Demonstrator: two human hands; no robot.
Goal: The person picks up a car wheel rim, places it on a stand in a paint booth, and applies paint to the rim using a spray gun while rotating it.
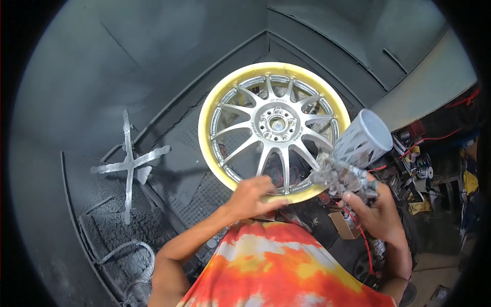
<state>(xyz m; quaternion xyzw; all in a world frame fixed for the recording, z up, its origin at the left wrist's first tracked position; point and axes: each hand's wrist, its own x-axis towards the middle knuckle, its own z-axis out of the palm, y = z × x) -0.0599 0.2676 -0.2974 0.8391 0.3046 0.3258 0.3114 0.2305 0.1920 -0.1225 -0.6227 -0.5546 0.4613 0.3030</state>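
Observation:
A silver multi-spoke wheel (279,123) with its outer lip (214,94) covered in yellow lies face up in the middle of the view. My left hand (249,197) grips the lip at the wheel's near edge, fingers curled over it. My right hand (377,215) is closed on a metal spray gun (341,178), held over the wheel's near right side, its translucent white cup (372,134) upright above the body. The gun hides part of the lip there. A red hose (365,235) hangs below my right hand.
Grey booth walls (128,61) rise behind. A silver-coated cross-shaped stand (130,164) is at left, with a looped tube (128,245) below it. Cluttered shelving (440,179) with cans and cloths lines the right. A small cardboard box (341,226) sits beneath the gun, over a perforated mat (215,194).

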